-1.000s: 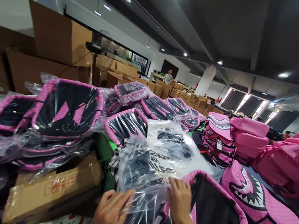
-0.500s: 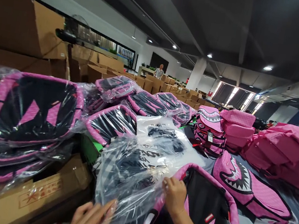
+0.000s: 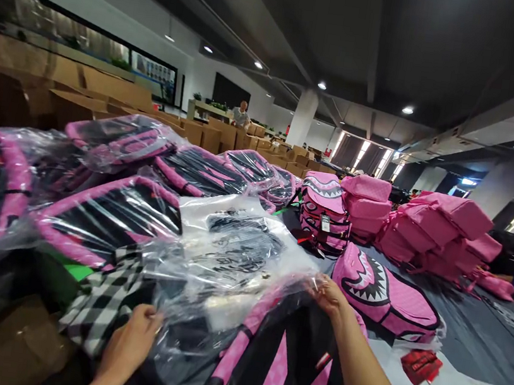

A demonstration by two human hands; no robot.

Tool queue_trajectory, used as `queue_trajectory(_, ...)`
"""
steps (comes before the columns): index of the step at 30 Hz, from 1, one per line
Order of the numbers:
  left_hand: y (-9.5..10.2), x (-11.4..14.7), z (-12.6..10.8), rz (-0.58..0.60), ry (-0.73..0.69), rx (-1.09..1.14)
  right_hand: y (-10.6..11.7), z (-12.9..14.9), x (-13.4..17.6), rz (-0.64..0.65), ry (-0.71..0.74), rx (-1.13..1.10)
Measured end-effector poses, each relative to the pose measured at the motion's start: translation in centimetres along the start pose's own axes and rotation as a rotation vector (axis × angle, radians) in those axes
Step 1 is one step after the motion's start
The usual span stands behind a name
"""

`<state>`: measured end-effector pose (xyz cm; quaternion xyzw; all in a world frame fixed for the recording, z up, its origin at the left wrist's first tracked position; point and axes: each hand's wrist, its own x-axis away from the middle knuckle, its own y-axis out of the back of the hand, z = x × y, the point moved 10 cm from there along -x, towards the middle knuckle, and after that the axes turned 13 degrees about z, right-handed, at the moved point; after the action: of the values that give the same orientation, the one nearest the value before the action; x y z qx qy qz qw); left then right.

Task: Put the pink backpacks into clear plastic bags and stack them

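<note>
A pink and black backpack [image 3: 305, 358] lies right in front of me, its black back panel with pink patches facing up. A clear plastic bag [image 3: 189, 301] stretches from its left side across its top end. My right hand [image 3: 328, 297] pinches the plastic at the top end of the backpack. Left of the backpack, my left hand [image 3: 135, 331] has its fingers closed on the other edge of the same plastic. Black-and-white checked cloth [image 3: 103, 298] shows just behind my left hand. Beyond the bag lie white printed plastic bags [image 3: 235, 240].
Bagged pink and black backpacks [image 3: 110, 216] are piled on the left and behind. A shark-mouth backpack [image 3: 386, 293] lies right, near red packets [image 3: 420, 366]. Pink backpacks [image 3: 438, 231] are stacked farther right. Cardboard boxes [image 3: 103, 91] and another person [image 3: 240, 114] are in the background.
The plastic now reaches over the top end of the backpack. My right hand has moved up and slightly right with it, my left hand up and left. The view has turned right.
</note>
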<state>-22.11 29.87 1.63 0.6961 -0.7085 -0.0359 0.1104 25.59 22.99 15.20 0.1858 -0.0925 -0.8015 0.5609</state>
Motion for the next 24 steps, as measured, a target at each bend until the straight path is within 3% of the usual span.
queue_trajectory(1, -3.4, -1.7, -1.1, 0.123, 0.123, 0.198, 1.8, 0.4, -0.6, -0.015, 0.020, -0.039)
queue_trajectory(2, -6.4, -3.4, -3.4, 0.187, 0.138, 0.285, 3.7, 0.7, -1.1, -0.037, 0.039, -0.065)
queue_trajectory(6, -17.7, -8.7, -11.8, 0.368, 0.045, 0.458, 12.1, 1.3, 0.2, -0.127, 0.088, -0.039)
queue_trajectory(8, -22.4, -10.0, -14.9, 0.457, -0.062, 0.505, 15.3, 1.0, 2.6, -0.119, 0.091, 0.054)
queue_trajectory(11, -27.3, -10.2, -17.5, 0.635, -0.224, 0.486, 17.6, -0.7, 7.0, -0.003, 0.047, 0.207)
queue_trajectory(14, -29.6, -9.5, -17.5, 0.859, -0.374, 0.352, 16.3, -4.0, 10.9, 0.213, -0.008, 0.380)
queue_trajectory(17, -30.9, -7.9, -15.2, 1.034, -0.620, -0.052, 13.1, -7.8, 13.0, 0.393, -0.002, 0.653)
queue_trajectory(19, -31.3, -7.3, -12.5, 1.024, -0.660, -0.250, 12.0, -10.1, 13.0, 0.355, -0.002, 0.747)
queue_trajectory(21, -31.0, -7.3, -10.3, 0.958, -0.589, -0.267, 11.7, -11.8, 12.5, 0.256, -0.030, 0.761)
queue_trajectory(24, -30.2, -6.5, -9.1, 0.886, -0.500, -0.237, 12.5, -12.9, 12.1, 0.078, -0.088, 0.757)
